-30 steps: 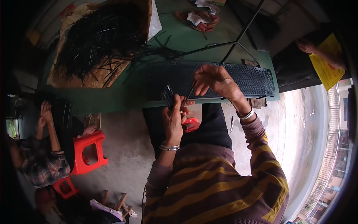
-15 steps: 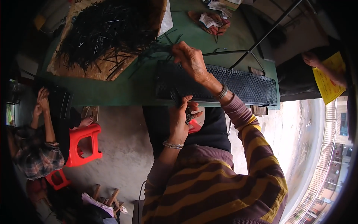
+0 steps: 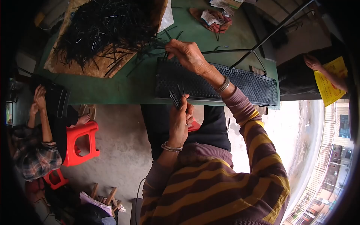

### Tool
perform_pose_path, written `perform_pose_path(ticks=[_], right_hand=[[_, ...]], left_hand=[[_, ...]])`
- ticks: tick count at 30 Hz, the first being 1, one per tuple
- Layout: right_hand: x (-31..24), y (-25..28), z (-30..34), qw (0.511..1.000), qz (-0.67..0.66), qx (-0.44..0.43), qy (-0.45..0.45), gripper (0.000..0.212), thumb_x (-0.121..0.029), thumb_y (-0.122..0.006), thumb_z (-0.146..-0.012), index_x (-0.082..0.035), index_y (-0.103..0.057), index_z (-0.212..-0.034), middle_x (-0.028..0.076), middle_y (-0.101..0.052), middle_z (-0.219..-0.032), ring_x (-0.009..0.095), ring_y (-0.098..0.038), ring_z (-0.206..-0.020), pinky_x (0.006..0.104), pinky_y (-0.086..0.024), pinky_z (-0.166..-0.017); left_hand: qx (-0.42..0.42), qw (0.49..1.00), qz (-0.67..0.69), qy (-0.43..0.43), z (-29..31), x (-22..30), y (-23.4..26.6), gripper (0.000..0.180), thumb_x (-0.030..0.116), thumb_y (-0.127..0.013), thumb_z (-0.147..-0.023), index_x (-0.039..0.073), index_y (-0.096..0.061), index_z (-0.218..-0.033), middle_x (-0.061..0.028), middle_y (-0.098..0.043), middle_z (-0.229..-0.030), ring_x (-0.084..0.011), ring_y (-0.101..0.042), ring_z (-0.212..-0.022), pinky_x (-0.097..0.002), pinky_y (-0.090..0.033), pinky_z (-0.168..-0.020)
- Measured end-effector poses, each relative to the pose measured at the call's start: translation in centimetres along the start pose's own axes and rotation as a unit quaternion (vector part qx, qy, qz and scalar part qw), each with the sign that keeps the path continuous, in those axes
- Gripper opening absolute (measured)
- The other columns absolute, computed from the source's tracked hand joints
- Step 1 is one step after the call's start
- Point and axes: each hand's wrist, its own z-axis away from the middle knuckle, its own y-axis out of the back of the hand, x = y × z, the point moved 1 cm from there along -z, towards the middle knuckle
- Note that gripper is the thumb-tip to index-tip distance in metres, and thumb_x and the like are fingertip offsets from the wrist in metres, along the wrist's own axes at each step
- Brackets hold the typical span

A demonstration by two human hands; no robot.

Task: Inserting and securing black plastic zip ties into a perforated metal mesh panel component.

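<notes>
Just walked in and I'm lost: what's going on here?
A person at a green table holds black strips in the left hand. The right hand is above the left end of a black mesh panel; whether it grips anything is unclear. A pile of similar strips lies on a brown board, farther left.

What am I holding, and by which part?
Your left hand grips thin black strips by their lower part; I can't tell whether your right hand holds anything.
</notes>
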Motion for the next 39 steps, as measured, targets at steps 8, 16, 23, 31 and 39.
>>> perform_pose_path(ticks=[8, 16, 23, 31, 39], right_hand=[[0.8, -0.4, 1.2, 1.0, 0.008, 0.012, -0.02, 0.008, -0.004, -0.059, -0.094, -0.001, -0.06, -0.101, 0.013, -0.07, -0.085, 0.023, -0.071, -0.073, 0.0335, -0.055, -0.062], [0.5, -0.6, 0.6, 0.996, 0.091, 0.011, 0.004, 0.011, -0.004, -0.061, -0.092, 0.0, -0.061, -0.101, 0.013, -0.069, -0.085, 0.023, -0.071, -0.073, 0.0333, -0.054, -0.063], [1.5, -0.8, 0.6, 0.994, 0.11, -0.018, 0.019, 0.01, -0.004, -0.06, -0.091, -0.001, -0.062, -0.1, 0.013, -0.068, -0.082, 0.027, -0.071, -0.074, 0.0357, -0.055, -0.065], [1.7, -1.3, 0.2, 0.988, 0.139, -0.067, -0.005, 0.01, -0.008, -0.062, -0.089, -0.005, -0.064, -0.099, 0.012, -0.069, -0.086, 0.035, -0.067, -0.078, 0.0401, -0.054, -0.068], [1.4, -2.6, 1.9, 0.929, 0.369, -0.013, 0.025, 0.021, -0.026, -0.062, -0.093, -0.01, -0.068, -0.105, 0.01, -0.067, -0.096, 0.033, -0.063, -0.087, 0.0406, -0.053, -0.072]], left_hand=[[0.008, 1.0, 0.02, 0.0, 0.5, 0.2, -0.2, 0.028, 0.026, -0.049, -0.105, -0.001, -0.053, -0.109, 0.0002, -0.049, -0.067, -0.0023, -0.036, -0.051, -0.0193, -0.026, -0.045], [0.026, 1.0, 0.004, -0.014, 0.6, 0.1, 0.1, 0.021, 0.029, -0.059, -0.1, 0.007, -0.058, -0.101, -0.0009, -0.056, -0.073, -0.0017, -0.038, -0.052, -0.0187, -0.026, -0.045], [0.013, 0.999, 0.043, -0.016, 1.0, 0.8, 0.6, 0.022, 0.029, -0.057, -0.101, 0.007, -0.057, -0.106, -0.0015, -0.057, -0.076, -0.0022, -0.036, -0.052, -0.0192, -0.025, -0.045], [0.025, 0.999, 0.04, -0.024, 1.0, 1.5, 0.9, 0.027, 0.031, -0.052, -0.103, 0.006, -0.054, -0.112, -0.0025, -0.059, -0.077, -0.0027, -0.033, -0.052, -0.0204, -0.025, -0.045], [0.033, 0.998, 0.044, -0.042, 1.0, 1.7, 0.5, 0.028, 0.033, -0.055, -0.102, 0.006, -0.055, -0.11, -0.0032, -0.06, -0.078, -0.0038, -0.033, -0.05, -0.0225, -0.025, -0.043]])
